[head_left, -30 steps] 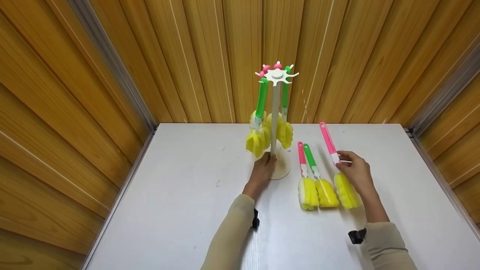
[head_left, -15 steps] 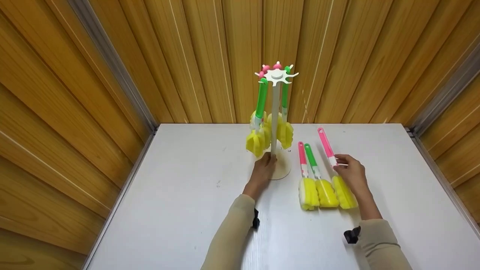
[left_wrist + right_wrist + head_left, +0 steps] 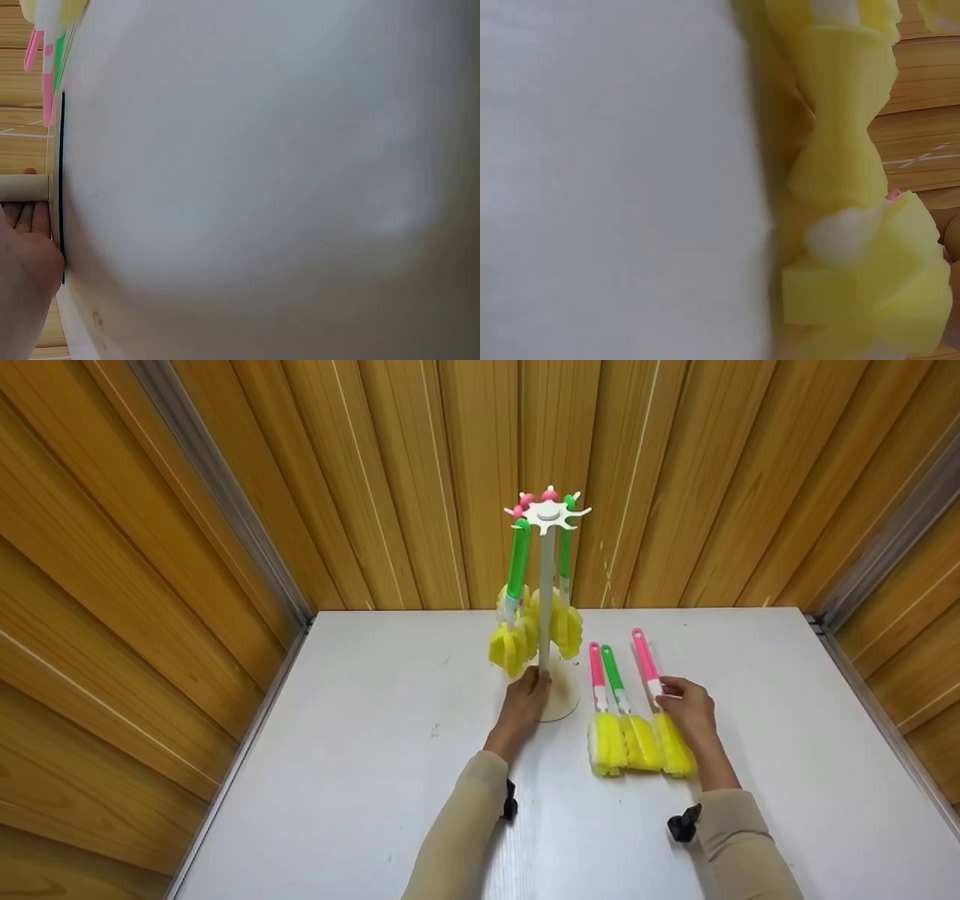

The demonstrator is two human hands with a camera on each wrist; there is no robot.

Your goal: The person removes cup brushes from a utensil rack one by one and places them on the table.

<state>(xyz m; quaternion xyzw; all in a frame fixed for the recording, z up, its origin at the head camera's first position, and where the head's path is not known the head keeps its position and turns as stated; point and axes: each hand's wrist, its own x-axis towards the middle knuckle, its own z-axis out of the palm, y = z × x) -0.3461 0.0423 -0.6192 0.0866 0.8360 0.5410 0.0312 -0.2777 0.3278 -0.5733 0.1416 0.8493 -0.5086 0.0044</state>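
Observation:
A white hanging stand rises at the back of the white table, and my left hand grips its pole just above the round base. Green-handled sponge brushes hang from its top hub, along with pink ones behind. Three brushes lie side by side to the right: a pink one, a green one and another pink one. My right hand pinches that last brush at its white neck, above its yellow sponge. The right wrist view is filled with yellow sponges. The left wrist view shows my palm beside the pole.
Wooden slat walls close in the table at the back and both sides, with metal strips in the corners. Bare tabletop lies to the left of the stand and to the right of my right hand.
My right hand slid the outer pink brush left and nearer, so it now lies against the green one. My left hand stays on the stand pole.

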